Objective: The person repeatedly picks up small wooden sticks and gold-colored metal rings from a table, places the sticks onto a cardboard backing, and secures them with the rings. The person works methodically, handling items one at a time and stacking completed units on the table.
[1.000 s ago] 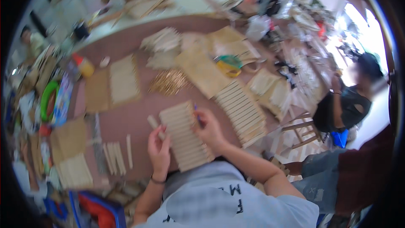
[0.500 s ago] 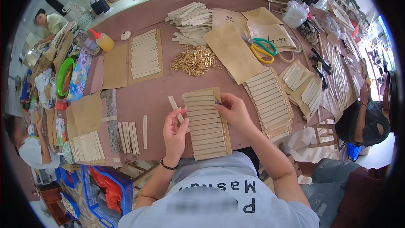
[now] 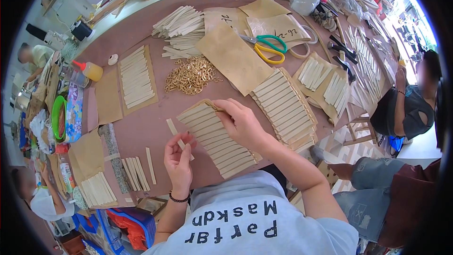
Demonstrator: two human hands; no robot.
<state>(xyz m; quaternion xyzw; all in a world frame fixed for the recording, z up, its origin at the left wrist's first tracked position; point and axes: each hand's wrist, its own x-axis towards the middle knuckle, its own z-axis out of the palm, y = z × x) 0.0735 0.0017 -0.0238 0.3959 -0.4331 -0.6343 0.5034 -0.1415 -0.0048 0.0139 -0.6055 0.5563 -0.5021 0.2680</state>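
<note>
Head view, left hand (image 3: pixel 178 160) pinching cream strip (image 3: pixel 175 132), right hand (image 3: pixel 243 122) gripping sheet (image 3: pixel 218 138) edge

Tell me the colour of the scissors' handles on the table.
The scissors have one green handle and one yellow handle, seen in the head view.

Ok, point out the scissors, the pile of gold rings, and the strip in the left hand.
scissors (image 3: pixel 265 47), head view, on the green and yellow handles.
pile of gold rings (image 3: pixel 191 75), head view, on the middle of the heap.
strip (image 3: pixel 171 126), head view, on its upper end above the left hand (image 3: pixel 179 163).
</note>
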